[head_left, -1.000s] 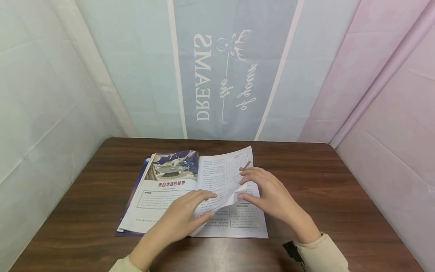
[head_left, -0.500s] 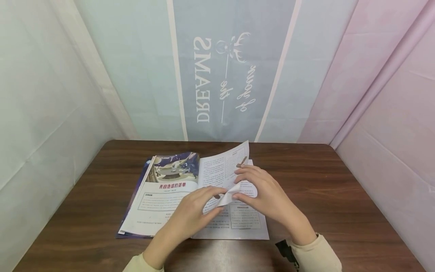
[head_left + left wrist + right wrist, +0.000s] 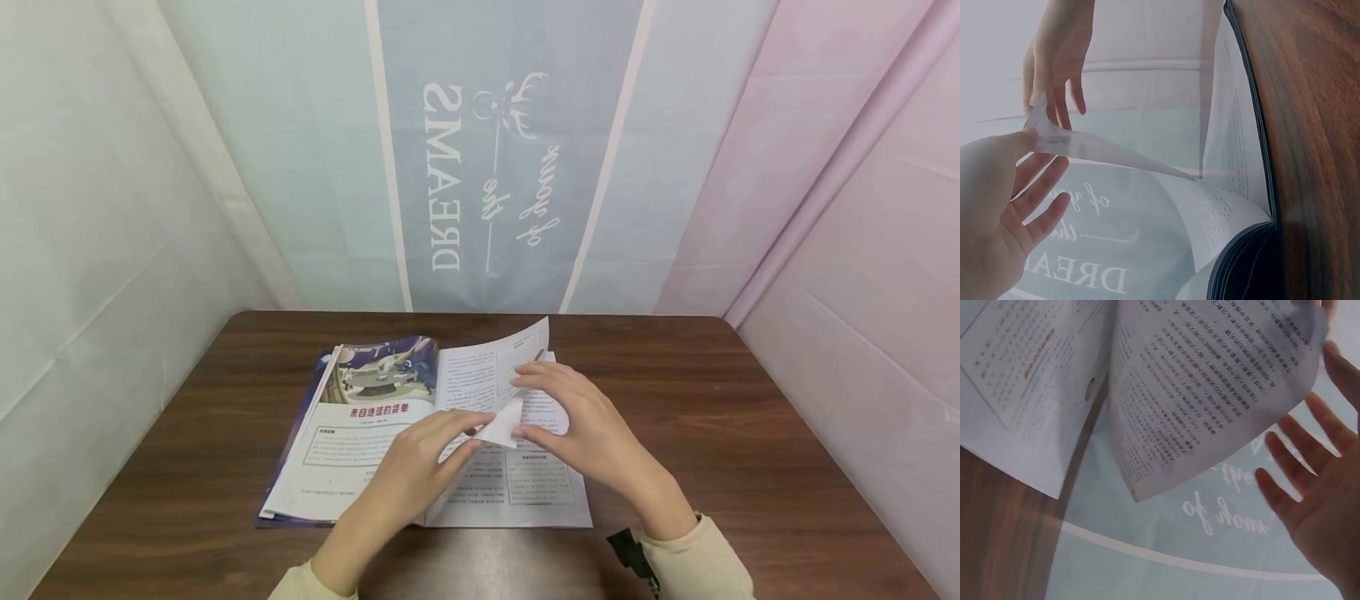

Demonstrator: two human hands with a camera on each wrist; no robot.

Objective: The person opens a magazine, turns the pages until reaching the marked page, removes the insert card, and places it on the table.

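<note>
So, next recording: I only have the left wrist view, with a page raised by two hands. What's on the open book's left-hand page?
Observer: The head view shows a colour illustration across the top of the left-hand page.
Reviewer: And the flat page beneath the raised page?
Observer: A boxed passage is printed there, toward the outer edge on the side nearer the person.
Reviewer: No sleeve shows for me. Are there any?
Observer: Yes, cream sleeves come into the head view on both forearms.
</note>
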